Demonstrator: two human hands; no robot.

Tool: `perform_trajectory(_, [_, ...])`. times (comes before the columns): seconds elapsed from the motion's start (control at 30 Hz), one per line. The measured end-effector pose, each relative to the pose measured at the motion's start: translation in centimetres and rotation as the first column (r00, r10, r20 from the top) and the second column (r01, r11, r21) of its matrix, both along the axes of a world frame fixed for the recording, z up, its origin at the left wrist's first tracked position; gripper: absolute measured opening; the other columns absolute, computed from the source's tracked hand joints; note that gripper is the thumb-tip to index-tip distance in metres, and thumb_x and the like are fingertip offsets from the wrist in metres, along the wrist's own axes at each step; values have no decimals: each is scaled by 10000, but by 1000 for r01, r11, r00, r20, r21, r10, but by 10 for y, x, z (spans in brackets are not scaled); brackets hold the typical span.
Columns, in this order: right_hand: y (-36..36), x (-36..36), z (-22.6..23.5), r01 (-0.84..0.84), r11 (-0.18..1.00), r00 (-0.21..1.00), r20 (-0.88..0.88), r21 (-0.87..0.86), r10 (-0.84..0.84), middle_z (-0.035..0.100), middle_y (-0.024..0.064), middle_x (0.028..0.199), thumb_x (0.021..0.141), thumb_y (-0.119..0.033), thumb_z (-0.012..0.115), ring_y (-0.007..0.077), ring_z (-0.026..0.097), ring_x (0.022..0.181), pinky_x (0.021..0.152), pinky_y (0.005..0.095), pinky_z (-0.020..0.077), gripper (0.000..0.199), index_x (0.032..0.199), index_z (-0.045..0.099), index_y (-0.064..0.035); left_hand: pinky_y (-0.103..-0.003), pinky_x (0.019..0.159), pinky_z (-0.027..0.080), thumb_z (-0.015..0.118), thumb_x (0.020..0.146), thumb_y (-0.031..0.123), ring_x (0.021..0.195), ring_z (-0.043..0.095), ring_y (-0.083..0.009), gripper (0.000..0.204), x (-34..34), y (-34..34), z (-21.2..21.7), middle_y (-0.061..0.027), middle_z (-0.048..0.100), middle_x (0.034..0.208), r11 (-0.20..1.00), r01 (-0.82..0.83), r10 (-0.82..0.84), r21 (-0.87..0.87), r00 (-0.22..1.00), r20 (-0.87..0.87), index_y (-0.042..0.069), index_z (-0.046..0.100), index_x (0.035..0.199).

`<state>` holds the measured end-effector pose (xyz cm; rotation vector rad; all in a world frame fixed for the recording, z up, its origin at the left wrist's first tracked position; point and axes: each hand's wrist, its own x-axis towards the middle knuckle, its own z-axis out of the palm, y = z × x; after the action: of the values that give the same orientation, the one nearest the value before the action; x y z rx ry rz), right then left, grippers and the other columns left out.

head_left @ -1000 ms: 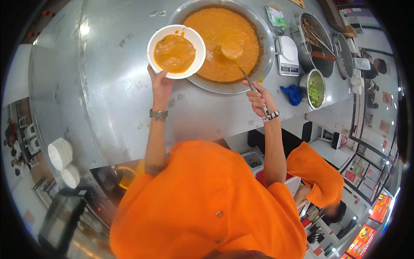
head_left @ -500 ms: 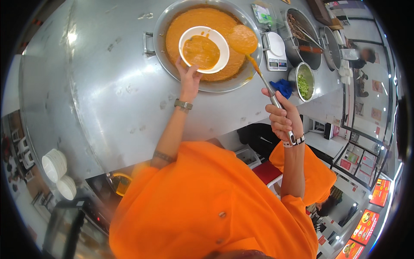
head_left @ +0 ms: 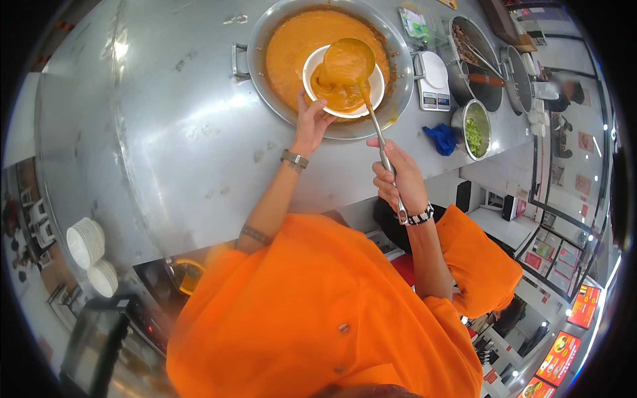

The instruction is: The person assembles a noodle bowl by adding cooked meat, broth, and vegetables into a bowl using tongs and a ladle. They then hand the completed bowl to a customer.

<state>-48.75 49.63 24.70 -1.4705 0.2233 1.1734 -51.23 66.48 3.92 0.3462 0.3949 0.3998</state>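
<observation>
My left hand (head_left: 313, 122) grips a white bowl (head_left: 378, 89) by its near left rim, over a wide metal pan (head_left: 260, 63) of orange soup (head_left: 292, 40). Orange soup also lies inside the bowl. In my right hand (head_left: 400, 174) is the steel handle of a ladle (head_left: 350, 61). The ladle's round head, full of soup, is above the bowl and covers its far right part. Soup coats the handle's upper end. Whether the ladle touches the bowl I cannot tell.
Right of the pan stand a kitchen scale (head_left: 435, 83), a blue cloth (head_left: 440, 139), a bowl of chopped greens (head_left: 472, 131) and a pot of brown food (head_left: 472, 50) with tongs. Stacked white bowls (head_left: 86, 244) sit at the lower left. A person in orange (head_left: 478, 262) is at the right.
My right hand has moved left, bringing the ladle from over the pan's right side to above the bowl. The view has shifted slightly, and the bowl sits a little farther right.
</observation>
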Motion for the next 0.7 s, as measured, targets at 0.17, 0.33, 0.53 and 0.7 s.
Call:
perform_trajectory(0.17, [6,7,-8,-4,1000,991,132,-2,5,345,-60,623,1092,-376,430,17,279,399,333,188,245,394,1299,515,-52,-523,1053,486,623,904,85,1275,537,-294,744,-5,7,4,-158,456,1400,999,27,-25,42,999,-30,193,188,1498])
perform_trajectory(0.33, [-7,9,-20,-50,996,949,308,-79,72,350,-58,603,1096,-357,417,31,299,389,327,205,246,365,1269,524,-54,-488,1002,518,608,905,59,1207,574,-256,764,-9,11,3,-154,501,1337,995,34,-29,99,998,-54,207,177,1519])
perform_trajectory(0.53, [-33,-9,-31,-84,902,590,708,-424,388,481,90,578,1063,-233,458,165,449,389,417,329,347,277,1201,573,-22,-519,1056,482,623,897,96,1348,480,-308,726,-11,13,3,-148,400,1466,988,39,-37,147,999,-14,191,201,1480])
perform_trajectory(0.7, [-45,-47,-25,-20,855,356,795,-518,491,494,170,599,1033,-152,506,291,500,454,493,363,379,252,1236,570,-18,-498,1047,491,583,888,61,1326,492,-281,746,-15,9,4,-127,428,1442,992,20,-24,127,999,27,217,203,1511])
